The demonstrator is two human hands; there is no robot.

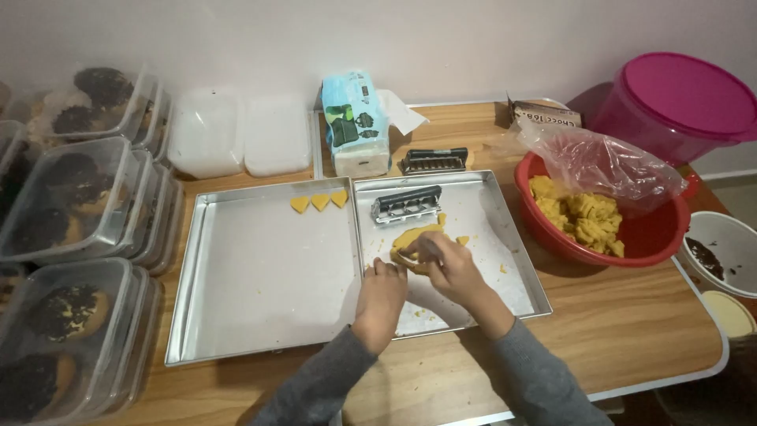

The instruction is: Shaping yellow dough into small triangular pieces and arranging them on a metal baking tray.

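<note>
Both hands working in the right tray [516, 260], on the yellow dough sheet [416, 237]. Right hand [445, 264] pressing fingers closed onto its near edge; left hand [382, 288] resting beside it at 8 o'clock, fingers curled, gripping nothing visible. Dough lying at 12 o'clock from the hands, long axis roughly left-right, right hand nearer. Three heart cutouts [319, 202] sitting in the left tray [260, 331]

A plain, pale, off-white wall [489, 39] runs behind a light brown wooden table with a thin white edge band [631, 331]. The table's rounded right corner stands out over a dark, shadowed floor [694, 402]. The light is soft, even and indoor.
</note>
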